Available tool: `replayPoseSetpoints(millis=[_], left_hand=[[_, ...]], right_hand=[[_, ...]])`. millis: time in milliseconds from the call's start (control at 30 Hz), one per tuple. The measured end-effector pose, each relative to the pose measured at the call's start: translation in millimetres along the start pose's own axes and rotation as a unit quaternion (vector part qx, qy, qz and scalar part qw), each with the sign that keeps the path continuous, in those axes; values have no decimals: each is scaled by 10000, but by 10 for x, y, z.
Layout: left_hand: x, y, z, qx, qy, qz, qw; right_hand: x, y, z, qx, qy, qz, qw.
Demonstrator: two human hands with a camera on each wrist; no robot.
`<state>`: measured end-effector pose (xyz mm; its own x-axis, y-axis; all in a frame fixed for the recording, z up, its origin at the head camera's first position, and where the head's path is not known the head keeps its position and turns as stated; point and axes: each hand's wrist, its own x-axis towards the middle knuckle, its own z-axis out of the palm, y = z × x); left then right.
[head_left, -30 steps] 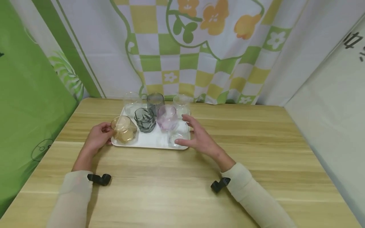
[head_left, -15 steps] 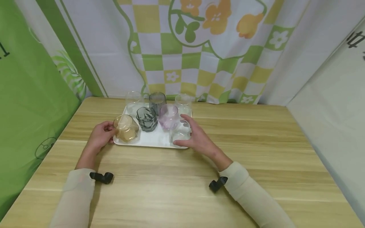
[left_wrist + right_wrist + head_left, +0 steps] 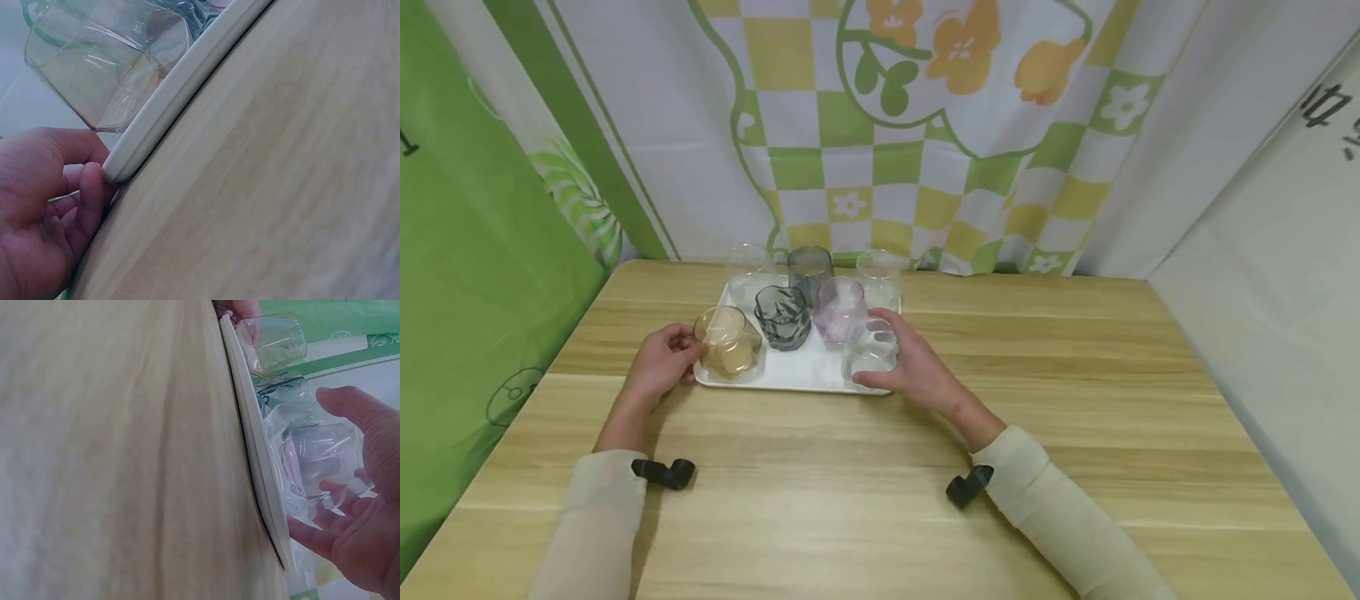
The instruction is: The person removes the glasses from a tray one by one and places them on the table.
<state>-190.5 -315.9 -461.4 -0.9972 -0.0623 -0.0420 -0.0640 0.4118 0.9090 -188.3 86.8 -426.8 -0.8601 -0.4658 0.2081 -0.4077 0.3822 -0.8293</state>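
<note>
On a white tray (image 3: 797, 379) stand several glasses. My left hand (image 3: 662, 358) is at its left edge, beside an amber glass (image 3: 730, 346); in the left wrist view the thumb lies over the rim near the glass's base and curled fingers press against the tray corner, gripping it. My right hand (image 3: 921, 362) is spread around a clear faceted glass (image 3: 874, 346) at the tray's front right. In the right wrist view its thumb (image 3: 350, 403) stands apart from the glass, and the fingers (image 3: 334, 525) reach behind it, beside the tray.
Also on the tray are a dark ribbed glass (image 3: 784, 321), a pink glass (image 3: 840, 312), a grey glass (image 3: 810, 271) and two clear glasses at the back corners. The tray rests on a wooden table (image 3: 820, 492) with a patterned curtain (image 3: 895, 167) behind it.
My right hand has moved slightly left, closer around the clear glass, its thumb now in front of it. The left hand stays at the tray's edge.
</note>
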Motion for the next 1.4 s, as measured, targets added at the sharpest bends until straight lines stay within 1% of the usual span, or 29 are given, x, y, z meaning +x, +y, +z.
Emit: replayPoseSetpoints(millis=[433, 600, 700, 833, 1033, 1200, 1400], left_hand=[[-15, -1, 6, 62, 53, 16, 10000], [-19, -21, 6, 93, 33, 48, 9999], [-13, -39, 6, 68, 36, 98, 9999], [-8, -48, 9, 25, 51, 146, 9999], [-1, -55, 2, 12, 64, 138, 9999], [-19, -34, 19, 1, 87, 148, 9999], [-26, -32, 9, 13, 95, 122, 9999]], right_hand=[[-7, -14, 5, -99, 215, -101, 9997], [-34, -42, -35, -237, 302, -182, 9991], [-58, -73, -79, -202, 352, -178, 9990], [-98, -103, -164, -180, 458, -116, 9987], [-157, -91, -330, -312, 721, 199, 9967], [-240, -21, -534, -297, 906, 354, 9948], [-347, 110, -809, -367, 1095, 690, 9909]])
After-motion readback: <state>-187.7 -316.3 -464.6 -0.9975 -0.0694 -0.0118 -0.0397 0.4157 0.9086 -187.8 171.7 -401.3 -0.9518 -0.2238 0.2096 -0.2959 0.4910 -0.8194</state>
